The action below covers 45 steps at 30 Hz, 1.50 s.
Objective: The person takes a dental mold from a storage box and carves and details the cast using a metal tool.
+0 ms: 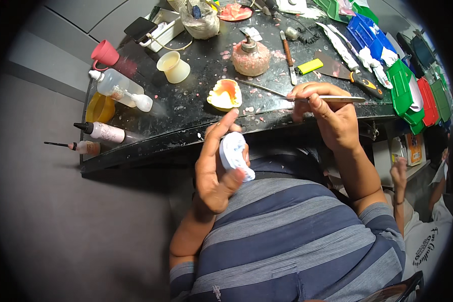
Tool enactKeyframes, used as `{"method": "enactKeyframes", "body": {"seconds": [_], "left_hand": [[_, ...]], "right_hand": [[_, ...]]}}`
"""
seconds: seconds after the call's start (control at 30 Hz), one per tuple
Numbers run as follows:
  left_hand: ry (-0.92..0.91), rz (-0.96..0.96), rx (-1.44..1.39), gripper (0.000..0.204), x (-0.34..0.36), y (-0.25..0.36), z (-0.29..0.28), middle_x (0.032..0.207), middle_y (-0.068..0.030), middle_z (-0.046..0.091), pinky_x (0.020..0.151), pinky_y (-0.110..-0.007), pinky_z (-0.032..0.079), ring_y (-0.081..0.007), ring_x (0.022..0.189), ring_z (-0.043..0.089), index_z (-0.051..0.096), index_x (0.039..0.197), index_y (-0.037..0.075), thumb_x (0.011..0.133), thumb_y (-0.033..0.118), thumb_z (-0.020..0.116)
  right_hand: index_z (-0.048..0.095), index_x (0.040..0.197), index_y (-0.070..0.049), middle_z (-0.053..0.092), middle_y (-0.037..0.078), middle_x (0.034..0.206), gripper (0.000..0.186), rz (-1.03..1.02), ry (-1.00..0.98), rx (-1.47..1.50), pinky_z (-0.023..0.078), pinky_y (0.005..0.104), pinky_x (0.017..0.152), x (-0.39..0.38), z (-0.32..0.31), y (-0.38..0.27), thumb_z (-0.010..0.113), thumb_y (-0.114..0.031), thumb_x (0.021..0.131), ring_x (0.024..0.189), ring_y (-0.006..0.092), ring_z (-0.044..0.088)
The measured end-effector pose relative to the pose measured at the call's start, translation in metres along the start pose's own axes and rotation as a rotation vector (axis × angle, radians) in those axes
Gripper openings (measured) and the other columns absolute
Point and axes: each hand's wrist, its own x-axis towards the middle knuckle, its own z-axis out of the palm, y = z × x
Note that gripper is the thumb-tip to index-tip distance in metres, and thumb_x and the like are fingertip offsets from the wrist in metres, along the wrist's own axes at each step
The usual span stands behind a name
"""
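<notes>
The lighter point(309, 66) lies right of the dental cast point(217, 100).

Left fingers point(215, 137) hold white dental cast point(230, 153); right fingers point(332, 90), thin tool point(350, 99).

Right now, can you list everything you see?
bench: 1, black, top
tooth model: 1, yellow and pink, front edge
crusted jar: 1, pink, bench middle
cup: 1, cream, bench left
mug: 1, pink, bench left
bottles: several, clear, pinkish, bench left
lighter: 1, yellow, bench right
scraper: 1, black, yellow, bench right
bins: several, green, blue, red, right
other person: 1, pale clothes, right edge
tooth cast: 1, pale blue, centre
metal tool: 1, silver, centre
left hand: 1, bare, holding tooth cast
right hand: 1, bare, holding metal tool
</notes>
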Motion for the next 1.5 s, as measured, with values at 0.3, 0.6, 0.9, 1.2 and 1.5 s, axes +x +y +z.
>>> {"method": "enactKeyframes", "body": {"seconds": [0.3,0.6,0.9,1.2,1.5], "left_hand": [[0.053,0.44,0.445,0.074,0.005,-0.018,-0.006,0.116,-0.0119,0.047,0.077,-0.027,0.047,-0.0122,0.086,0.051,0.049,0.113,0.004,0.064,0.026,0.099],[0.078,0.555,0.493,0.067,0.0,-0.023,-0.009,0.097,-0.0099,0.056,0.074,-0.031,0.05,-0.0191,0.084,0.059,0.047,0.11,0.004,0.066,0.015,0.098],[0.08,0.646,0.741,0.061,-0.003,-0.017,-0.014,0.096,-0.0106,0.052,0.075,-0.036,0.05,-0.0224,0.085,0.057,0.046,0.109,0.004,0.074,0.023,0.093],[0.092,0.764,0.908,0.06,-0.001,-0.014,-0.015,0.096,-0.0086,0.053,0.07,-0.036,0.05,-0.0265,0.083,0.057,0.05,0.11,0.004,0.075,0.031,0.091],[0.099,0.741,0.89,0.058,0.0,-0.021,-0.015,0.093,-0.0087,0.05,0.069,-0.037,0.048,-0.0264,0.083,0.056,0.049,0.107,0.004,0.075,0.027,0.092]], "right_hand": [[0.073,0.104,0.0,0.073,0.017,0.109,0.016,-0.344,-0.263,-0.38,0.048,0.0513,0.106,-0.012,0.034,-0.018,0.074,-0.008,0.089,0.113,0.0325,0.069],[0.071,0.105,0.002,0.073,0.018,0.107,0.024,-0.468,-0.335,-0.444,0.059,0.051,0.095,-0.021,0.058,-0.021,0.079,-0.008,0.085,0.108,0.0373,0.071],[0.072,0.106,0.005,0.074,0.019,0.105,0.026,-0.553,-0.336,-0.495,0.06,0.0461,0.094,-0.022,0.063,-0.021,0.08,-0.001,0.082,0.107,0.0361,0.072],[0.072,0.103,0.006,0.074,0.019,0.102,0.024,-0.545,-0.33,-0.494,0.061,0.0459,0.092,-0.023,0.065,-0.022,0.081,-0.001,0.081,0.106,0.0367,0.072],[0.071,0.099,0.01,0.072,0.021,0.097,0.017,-0.598,-0.329,-0.567,0.062,0.0439,0.09,-0.025,0.063,-0.018,0.074,0.003,0.084,0.104,0.0378,0.073]]}}
